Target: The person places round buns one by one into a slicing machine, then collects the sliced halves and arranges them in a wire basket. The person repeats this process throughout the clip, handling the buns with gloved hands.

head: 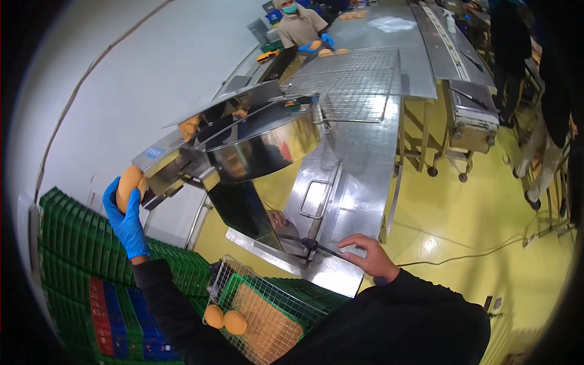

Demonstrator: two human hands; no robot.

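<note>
My left hand [125, 228], in a blue glove, grips round orange-brown buns [130, 189] at the outer end of the metal chute [157, 171] of a stainless steel machine. The buns overlap, so I cannot tell how many the hand holds. A shiny round drum [264, 150] forms the machine's middle. My bare right hand [372, 255] hovers with fingers apart by the end of a black lever [326, 248]; whether the thumb touches it is unclear. Below, two buns [224, 319] lie on a wire rack [255, 349] over a green crate [232, 285] with a crumb-coloured bottom.
Stacked green crates [68, 232] line the wall at left. A large wire rack [356, 82] spans the steel table [365, 178] beyond the drum. A gloved co-worker [301, 27] handles buns there. A cable [438, 262] crosses the yellow floor at right, near a wheeled metal stand [474, 118].
</note>
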